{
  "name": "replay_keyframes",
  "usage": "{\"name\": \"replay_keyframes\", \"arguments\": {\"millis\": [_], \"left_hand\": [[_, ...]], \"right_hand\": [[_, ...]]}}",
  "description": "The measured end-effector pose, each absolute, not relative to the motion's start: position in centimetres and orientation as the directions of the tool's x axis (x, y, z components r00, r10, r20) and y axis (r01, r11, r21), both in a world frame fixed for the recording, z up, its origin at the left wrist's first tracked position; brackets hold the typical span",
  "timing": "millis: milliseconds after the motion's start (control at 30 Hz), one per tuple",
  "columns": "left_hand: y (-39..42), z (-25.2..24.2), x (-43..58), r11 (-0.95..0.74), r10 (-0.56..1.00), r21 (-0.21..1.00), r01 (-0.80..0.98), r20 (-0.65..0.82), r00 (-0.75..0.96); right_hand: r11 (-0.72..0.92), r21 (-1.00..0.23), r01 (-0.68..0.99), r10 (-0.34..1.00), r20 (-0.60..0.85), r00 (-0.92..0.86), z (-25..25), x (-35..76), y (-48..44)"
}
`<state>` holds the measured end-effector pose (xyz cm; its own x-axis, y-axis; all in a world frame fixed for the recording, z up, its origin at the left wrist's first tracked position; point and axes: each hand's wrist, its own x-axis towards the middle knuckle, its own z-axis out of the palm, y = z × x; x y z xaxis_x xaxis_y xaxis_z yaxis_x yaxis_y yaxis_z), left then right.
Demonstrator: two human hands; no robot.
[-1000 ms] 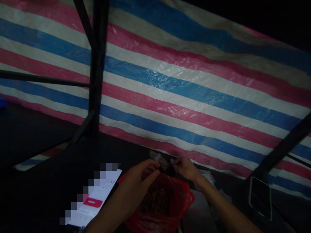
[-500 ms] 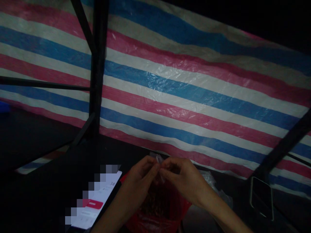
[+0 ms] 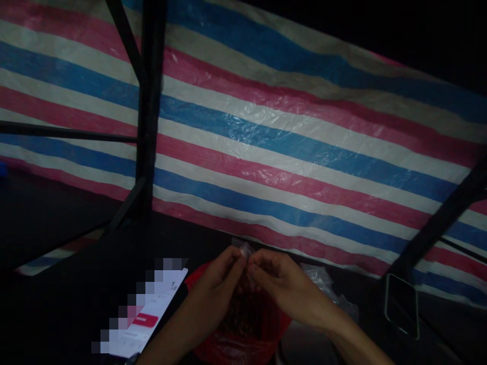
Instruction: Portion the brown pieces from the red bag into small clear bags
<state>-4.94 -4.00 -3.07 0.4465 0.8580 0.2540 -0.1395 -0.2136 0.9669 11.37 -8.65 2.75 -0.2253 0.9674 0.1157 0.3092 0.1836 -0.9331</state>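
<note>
The left hand (image 3: 216,276) is pinching one side of a small clear plastic bag (image 3: 246,248), thumb and fingers closing together on it. The right hand (image 3: 285,276) is gripping the other side between thumb and bent fingers, the fingertips of both hands almost meeting. The bag is hanging between them, over the far part of a red container (image 3: 196,276), and its contents are too dim to make out. Inside the container, below the hands, small brown pieces (image 3: 241,314) are lying in a heap. To the right of the container, crumpled clear plastic (image 3: 321,279) is lying beyond the right forearm, and farther right a dark-screened phone (image 3: 402,306) is resting. On the left, a lit screen (image 3: 146,317) is glowing beside the left forearm. Everything is sitting on a black surface (image 3: 178,233). On the far side a striped plastic sheet (image 3: 285,152) is hanging behind a black post (image 3: 146,111)
</note>
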Motion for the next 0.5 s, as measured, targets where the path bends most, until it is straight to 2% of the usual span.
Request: {"name": "replay_keyframes", "arguments": {"millis": [133,333,500], "left_hand": [[-4.0,-3.3,-4.8,-0.205,0.873,0.969,-0.139,0.246,0.421],[-3.7,-3.3,-4.5,-0.176,0.885,0.969,-0.174,0.233,0.402],[-3.4,-2.9,-4.5,-0.153,0.909,0.968,-0.197,0.216,0.357]], "right_hand": [[0.204,-0.917,0.344,0.97,0.14,-0.201,2.3,11.1,-8.6],[0.257,-0.847,0.465,0.962,0.272,-0.036,1.1,10.4,-8.0],[0.271,-0.834,0.481,0.958,0.283,-0.049,1.1,10.4,-8.0]]}}
